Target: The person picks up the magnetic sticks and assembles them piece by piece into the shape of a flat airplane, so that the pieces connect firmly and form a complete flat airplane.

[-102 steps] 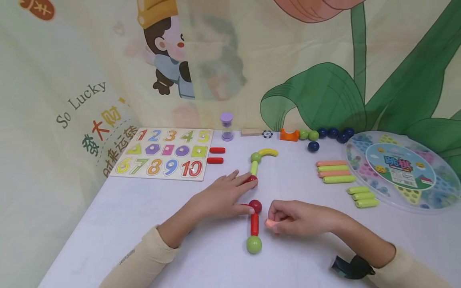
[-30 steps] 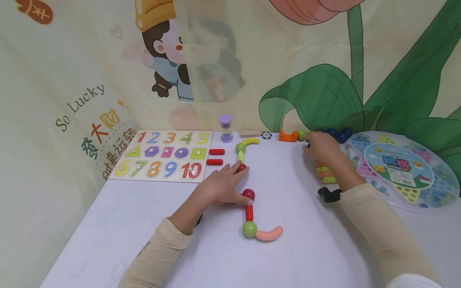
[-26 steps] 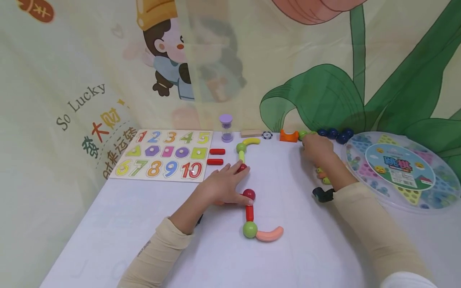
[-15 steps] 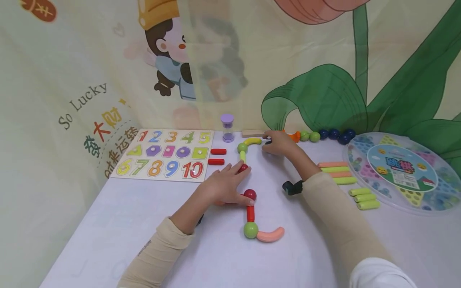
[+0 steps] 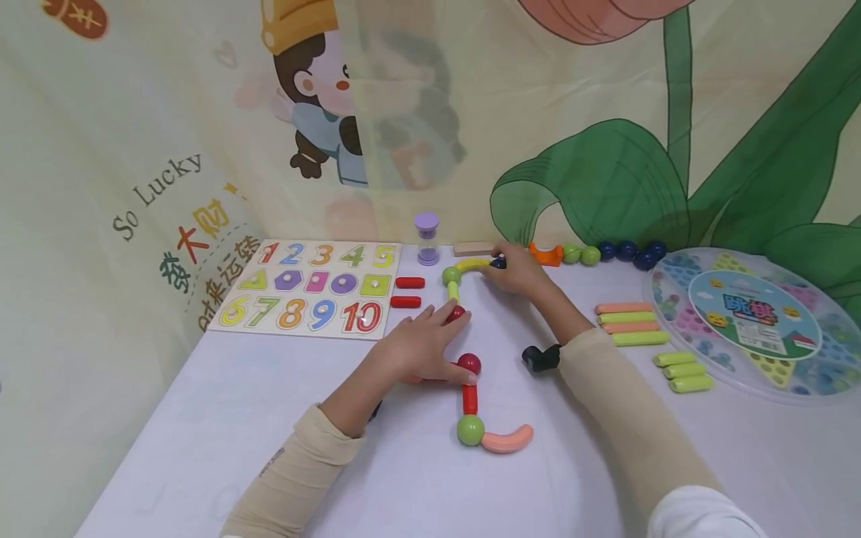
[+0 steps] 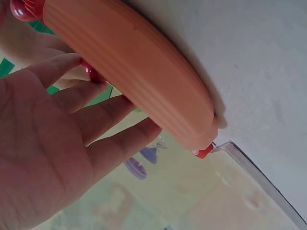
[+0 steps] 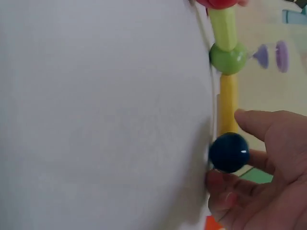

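Observation:
My left hand lies with spread fingers over a chain of balls and sticks. Its fingertips touch the upper red ball, and its thumb is at the lower red ball. In the left wrist view a curved peach stick lies along the fingertips; the palm hides it in the head view. My right hand holds a dark blue ball at the end of the yellow curved stick, which joins a green ball. Another green ball carries a curved peach stick.
Behind stand an hourglass, a wooden block and an orange piece. Green balls, dark blue balls, loose sticks and a round game board are at right. A number board and red sticks are at left.
The peach stick from my right hand now joins the lower green ball. That hand has taken a dark blue ball from the back right to the yellow stick's end. The upper chain shifted left.

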A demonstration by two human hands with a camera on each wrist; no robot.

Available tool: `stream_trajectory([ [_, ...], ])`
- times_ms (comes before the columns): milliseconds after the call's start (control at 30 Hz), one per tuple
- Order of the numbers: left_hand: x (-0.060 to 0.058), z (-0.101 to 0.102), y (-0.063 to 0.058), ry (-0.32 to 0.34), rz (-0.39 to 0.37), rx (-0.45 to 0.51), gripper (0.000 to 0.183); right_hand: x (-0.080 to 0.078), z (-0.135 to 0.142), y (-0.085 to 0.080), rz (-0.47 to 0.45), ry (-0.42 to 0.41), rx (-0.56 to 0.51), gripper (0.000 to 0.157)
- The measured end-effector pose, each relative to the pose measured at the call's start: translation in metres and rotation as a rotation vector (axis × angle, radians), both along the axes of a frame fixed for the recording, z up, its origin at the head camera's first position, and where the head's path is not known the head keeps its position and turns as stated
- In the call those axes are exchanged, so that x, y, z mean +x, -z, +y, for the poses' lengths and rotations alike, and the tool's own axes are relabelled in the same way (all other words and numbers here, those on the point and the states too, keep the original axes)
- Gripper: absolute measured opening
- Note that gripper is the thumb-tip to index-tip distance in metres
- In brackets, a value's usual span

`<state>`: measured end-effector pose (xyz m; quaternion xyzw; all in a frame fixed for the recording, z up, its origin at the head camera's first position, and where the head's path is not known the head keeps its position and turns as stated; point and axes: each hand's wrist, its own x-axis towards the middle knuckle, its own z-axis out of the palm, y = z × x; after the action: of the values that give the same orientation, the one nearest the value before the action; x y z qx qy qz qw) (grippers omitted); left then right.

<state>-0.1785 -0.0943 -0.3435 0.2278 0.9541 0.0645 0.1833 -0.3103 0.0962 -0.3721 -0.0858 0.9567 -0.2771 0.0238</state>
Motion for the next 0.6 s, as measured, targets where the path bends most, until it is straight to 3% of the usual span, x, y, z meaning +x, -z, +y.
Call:
stream_trajectory([
  [200, 0.000, -0.003, -0.002, -0.021, -0.010, 0.002, 0.096, 0.029, 0.010, -0.021, 0.060, -0.125, -0.024, 0.024],
  [300, 0.000, -0.003, -0.002, -0.019, -0.005, 0.005, 0.096, 0.036, 0.018, -0.032, 0.099, -0.151, 0.000, 0.018],
  [433, 0.000, -0.001, -0.002, -0.001, 0.001, 0.019, 0.096, 0.031, 0.050, -0.042, 0.181, -0.020, 0.094, 0.018],
  [600, 0.001, 0.002, -0.001, 0.003, -0.002, 0.018, 0.095, 0.022, 0.127, -0.038, 0.211, 0.218, 0.231, 0.033],
])
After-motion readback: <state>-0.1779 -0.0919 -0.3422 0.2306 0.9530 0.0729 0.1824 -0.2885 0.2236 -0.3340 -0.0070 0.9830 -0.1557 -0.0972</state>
